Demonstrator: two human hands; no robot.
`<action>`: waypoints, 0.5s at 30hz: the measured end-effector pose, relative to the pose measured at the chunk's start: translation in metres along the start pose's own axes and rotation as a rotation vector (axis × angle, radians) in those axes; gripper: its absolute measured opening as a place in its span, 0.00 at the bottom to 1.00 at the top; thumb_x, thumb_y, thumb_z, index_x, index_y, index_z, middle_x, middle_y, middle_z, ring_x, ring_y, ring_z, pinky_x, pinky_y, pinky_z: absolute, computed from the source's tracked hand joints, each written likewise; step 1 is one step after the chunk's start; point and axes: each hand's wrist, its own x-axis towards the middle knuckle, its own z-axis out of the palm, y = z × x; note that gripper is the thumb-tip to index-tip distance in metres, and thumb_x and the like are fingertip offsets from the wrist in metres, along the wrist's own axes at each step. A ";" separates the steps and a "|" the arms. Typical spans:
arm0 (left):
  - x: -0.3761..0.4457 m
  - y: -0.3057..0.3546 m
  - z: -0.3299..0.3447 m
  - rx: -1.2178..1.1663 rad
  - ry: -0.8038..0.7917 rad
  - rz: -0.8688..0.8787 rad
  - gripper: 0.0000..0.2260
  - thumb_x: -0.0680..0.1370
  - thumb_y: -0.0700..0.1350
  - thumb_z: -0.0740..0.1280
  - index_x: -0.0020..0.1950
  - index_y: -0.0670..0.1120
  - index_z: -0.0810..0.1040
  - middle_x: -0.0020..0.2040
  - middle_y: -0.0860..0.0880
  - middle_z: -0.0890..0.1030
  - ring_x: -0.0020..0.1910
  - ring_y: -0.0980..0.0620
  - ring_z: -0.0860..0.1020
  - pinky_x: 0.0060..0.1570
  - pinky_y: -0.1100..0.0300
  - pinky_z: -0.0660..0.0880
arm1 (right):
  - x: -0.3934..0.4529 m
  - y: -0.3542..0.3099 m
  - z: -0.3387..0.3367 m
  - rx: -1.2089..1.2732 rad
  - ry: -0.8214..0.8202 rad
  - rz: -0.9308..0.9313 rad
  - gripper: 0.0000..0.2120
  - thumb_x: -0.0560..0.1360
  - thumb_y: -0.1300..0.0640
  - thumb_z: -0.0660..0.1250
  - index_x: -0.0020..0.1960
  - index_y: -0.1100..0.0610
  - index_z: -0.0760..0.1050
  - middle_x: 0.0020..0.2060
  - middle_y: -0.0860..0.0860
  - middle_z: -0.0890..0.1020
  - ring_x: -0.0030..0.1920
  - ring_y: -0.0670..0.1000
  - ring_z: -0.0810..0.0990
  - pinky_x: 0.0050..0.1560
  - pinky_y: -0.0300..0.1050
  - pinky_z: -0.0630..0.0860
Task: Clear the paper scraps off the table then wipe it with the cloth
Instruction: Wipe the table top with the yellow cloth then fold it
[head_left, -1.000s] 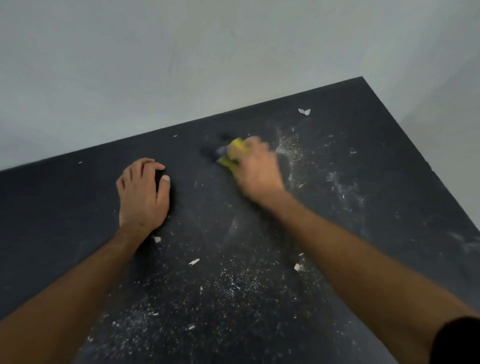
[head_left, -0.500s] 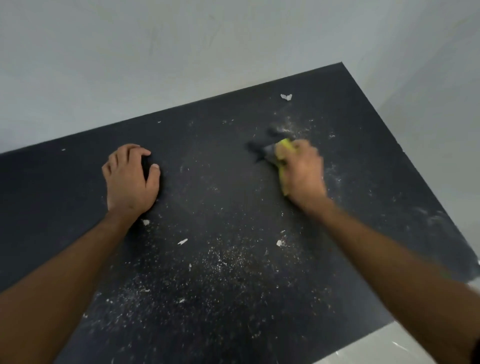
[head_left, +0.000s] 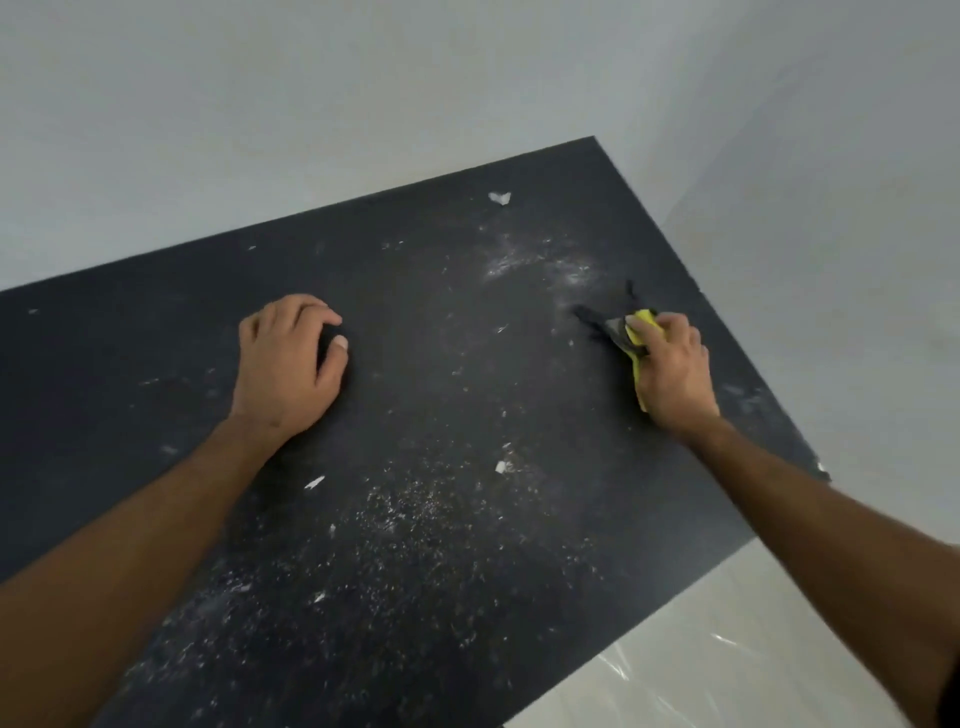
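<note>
Matte black laminate forms the bench (head_left: 156, 364), a flat rectangular slab set against a pale grey wall (head_left: 311, 104), with glossy cream floor (head_left: 727, 649) seen past its near right edge. Two hands are counted and one cloth.

Larger paper scraps number about four: a small crumpled white one (head_left: 500, 197) near the far edge, a thin sliver (head_left: 314, 482) below the left forearm, a squarish chip (head_left: 500, 466) toward the middle, and a small flake (head_left: 319, 597) nearer the camera. Finer white crumbs and dust (head_left: 415, 519) are scattered over the near centre, too many to count, and a powdery smear (head_left: 519, 260) is spread ahead of the cloth.

Soft folded fabric makes up the cloth (head_left: 638, 332), yellow with a dark grey part showing at its front. It is gripped by the right hand (head_left: 672, 366), fingers curled over its top, and pressed to the bench near the right edge. Only its left border and front corner are exposed beside the knuckles.

Nothing is held in the left hand (head_left: 288, 366); it is rested on the bench with fingers loosely arched and thumb tip touching the surface, well apart from the cloth, across the bench to the left.
</note>
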 end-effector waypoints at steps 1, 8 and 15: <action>0.004 0.017 0.007 -0.035 -0.012 0.044 0.13 0.80 0.52 0.60 0.58 0.47 0.77 0.61 0.47 0.76 0.61 0.43 0.74 0.63 0.45 0.65 | -0.004 0.011 -0.003 -0.003 0.015 -0.013 0.18 0.78 0.59 0.66 0.66 0.50 0.70 0.58 0.64 0.75 0.51 0.70 0.77 0.49 0.60 0.75; 0.027 0.101 0.052 -0.174 -0.097 0.132 0.11 0.80 0.50 0.67 0.61 0.48 0.77 0.65 0.48 0.73 0.67 0.45 0.72 0.69 0.45 0.63 | -0.145 0.041 -0.014 -0.077 -0.250 -0.495 0.34 0.76 0.56 0.68 0.79 0.53 0.59 0.66 0.57 0.70 0.57 0.59 0.73 0.55 0.55 0.76; 0.059 0.124 0.079 -0.105 -0.053 0.044 0.11 0.81 0.51 0.66 0.60 0.48 0.77 0.64 0.48 0.73 0.68 0.46 0.71 0.70 0.45 0.61 | -0.007 0.144 -0.010 -0.148 -0.110 -0.164 0.32 0.75 0.64 0.66 0.78 0.56 0.61 0.64 0.63 0.72 0.54 0.70 0.75 0.56 0.63 0.74</action>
